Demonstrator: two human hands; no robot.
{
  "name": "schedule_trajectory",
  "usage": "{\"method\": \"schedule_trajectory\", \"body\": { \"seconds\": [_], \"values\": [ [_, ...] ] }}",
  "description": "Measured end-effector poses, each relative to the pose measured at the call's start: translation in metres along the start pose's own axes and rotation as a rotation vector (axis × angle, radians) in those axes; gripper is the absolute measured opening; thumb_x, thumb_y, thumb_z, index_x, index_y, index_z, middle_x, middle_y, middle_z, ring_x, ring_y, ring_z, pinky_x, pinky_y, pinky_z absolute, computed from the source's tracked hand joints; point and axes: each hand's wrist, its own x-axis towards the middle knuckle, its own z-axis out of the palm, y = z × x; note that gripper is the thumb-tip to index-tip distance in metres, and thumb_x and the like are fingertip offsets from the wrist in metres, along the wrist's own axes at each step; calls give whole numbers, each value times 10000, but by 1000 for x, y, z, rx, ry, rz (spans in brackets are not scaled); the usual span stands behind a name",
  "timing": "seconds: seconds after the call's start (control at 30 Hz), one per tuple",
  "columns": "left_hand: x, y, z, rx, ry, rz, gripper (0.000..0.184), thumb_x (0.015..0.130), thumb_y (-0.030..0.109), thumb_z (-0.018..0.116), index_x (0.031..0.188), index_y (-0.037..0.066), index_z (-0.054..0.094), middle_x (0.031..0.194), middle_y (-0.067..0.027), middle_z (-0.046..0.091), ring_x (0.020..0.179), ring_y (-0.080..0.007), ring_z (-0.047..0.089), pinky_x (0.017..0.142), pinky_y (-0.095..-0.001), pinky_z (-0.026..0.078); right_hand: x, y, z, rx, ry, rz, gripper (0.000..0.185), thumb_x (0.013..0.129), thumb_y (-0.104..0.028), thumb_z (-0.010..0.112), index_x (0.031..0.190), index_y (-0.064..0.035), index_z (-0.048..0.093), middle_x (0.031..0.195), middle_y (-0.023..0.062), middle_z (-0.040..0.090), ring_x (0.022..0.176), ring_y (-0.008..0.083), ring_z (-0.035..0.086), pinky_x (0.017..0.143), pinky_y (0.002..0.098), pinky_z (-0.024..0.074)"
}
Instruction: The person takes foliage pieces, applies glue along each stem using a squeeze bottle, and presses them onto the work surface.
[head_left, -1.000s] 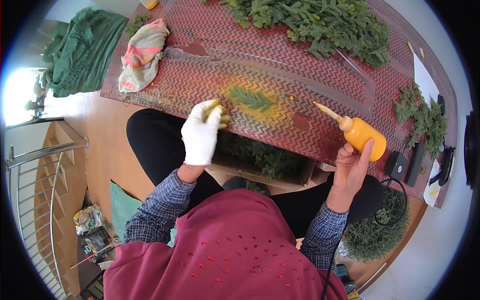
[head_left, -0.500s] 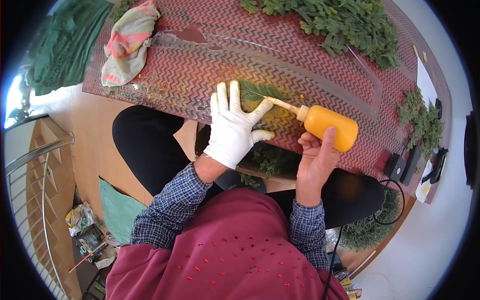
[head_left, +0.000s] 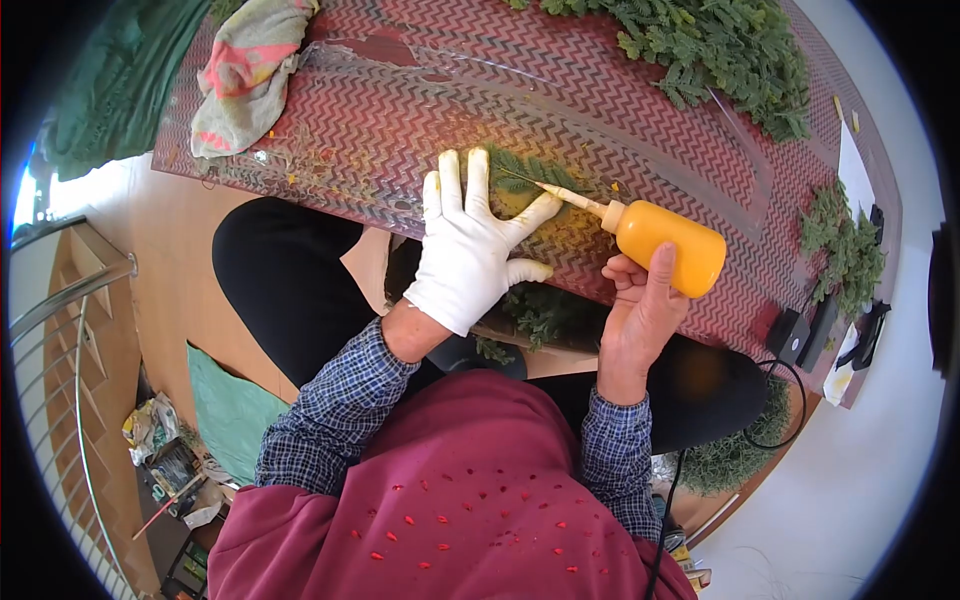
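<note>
My left hand wears a white glove with yellow-stained fingertips. Its fingers are spread out over the table edge, beside a small green leaf sprig that lies flat on the table; whether they press on the sprig I cannot tell. In my right hand, which is bare, is a yellow squeeze bottle, tilted with its nozzle to the left. The thin tip of the nozzle reaches over the sprig, close to my left index finger. Yellow smears surround the sprig.
Green sprigs are heaped at the table's far right, and a smaller bunch lies at the right edge. A stained cloth rests at the far left. The table has a zigzag-patterned cover. More greenery shows below its edge.
The view has shifted slightly. Both hands keep about the same pose, and the bottle's nozzle still points over the sprig. More of the sprig's leaves show now.
</note>
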Motion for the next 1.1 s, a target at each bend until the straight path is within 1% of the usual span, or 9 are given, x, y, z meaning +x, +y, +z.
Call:
{"method": "schedule_trajectory", "body": {
  "seconds": [0.2,0.4,0.57,0.73,1.03,1.1],
  "values": [
    [-1,-1,0,24,-9,30,724,651,528,741,1324,367,531,1406,-362,292,1294,-564,255,1064,-614,225,7,-5,-12,-3,16,1,297,926,-262,635,1085,-21,569,883,93,672,641,157,645,588,276,553],
    [1,1,2,29,-24,28,729,659,534,731,1337,380,513,1420,-368,271,1295,-571,252,1065,-622,217,14,-10,-23,-5,24,-2,300,928,-269,632,1081,-17,574,876,97,672,634,150,639,580,268,544],
    [2,5,2,78,-44,3,722,664,560,712,1339,419,497,1421,-358,271,1294,-577,252,1052,-640,221,23,-11,-29,3,29,-9,296,932,-270,626,1072,-14,575,872,102,673,615,145,635,570,266,541],
    [5,9,1,98,-61,-12,716,665,575,702,1335,432,496,1425,-355,263,1295,-580,242,1049,-645,217,32,-13,-36,13,29,9,288,932,-270,627,1065,-20,578,859,95,674,609,142,636,558,262,540],
    [5,11,3,132,-82,-15,711,662,600,689,1330,447,498,1430,-356,254,1297,-579,233,1044,-652,215,39,-17,-41,37,53,30,322,916,-276,649,1102,-29,558,842,84,670,597,138,634,552,252,539],
    [5,11,3,136,-80,-13,710,663,602,686,1330,447,499,1431,-357,252,1298,-579,232,1044,-652,214,40,-18,-41,50,76,15,265,926,-231,636,1058,-7,588,830,99,678,575,144,637,537,264,556]
  ]
}}
